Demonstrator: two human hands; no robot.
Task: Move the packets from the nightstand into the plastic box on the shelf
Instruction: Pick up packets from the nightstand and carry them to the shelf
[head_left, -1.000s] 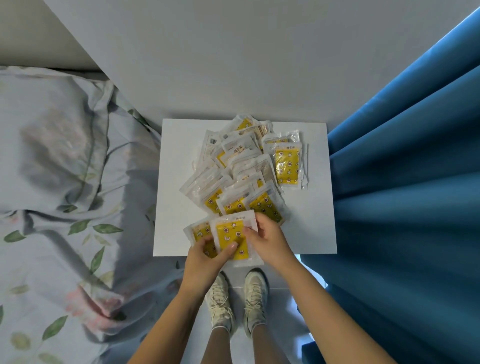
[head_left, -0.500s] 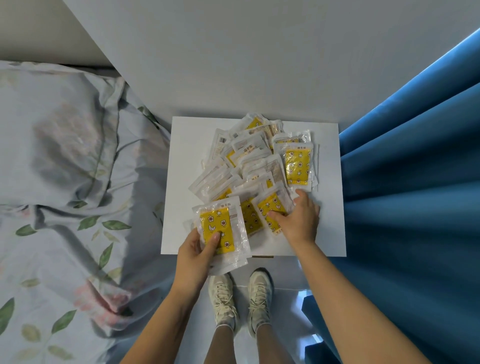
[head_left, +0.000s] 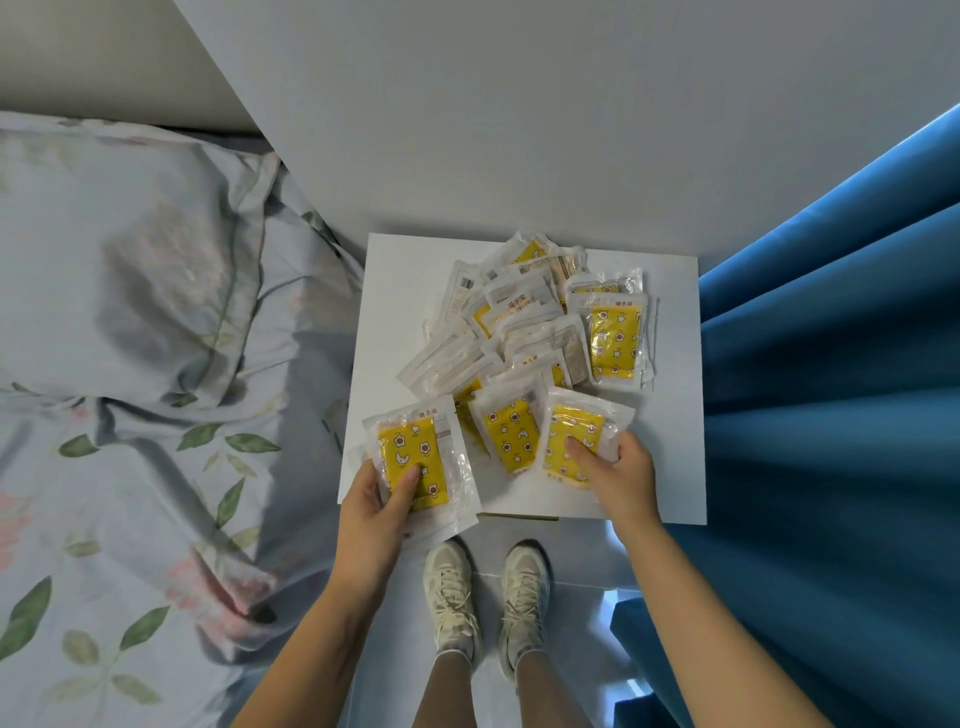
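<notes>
Head view: both hands, left (head_left: 382, 512) and right (head_left: 618, 475), each pinching an upright packet lengthwise.

right hand (head_left: 618, 470) now pinching a clear plastic packet with yellow star-print pad (head_left: 574, 441), lifting its near end off the pile; half a second earlier only pressing it
</notes>
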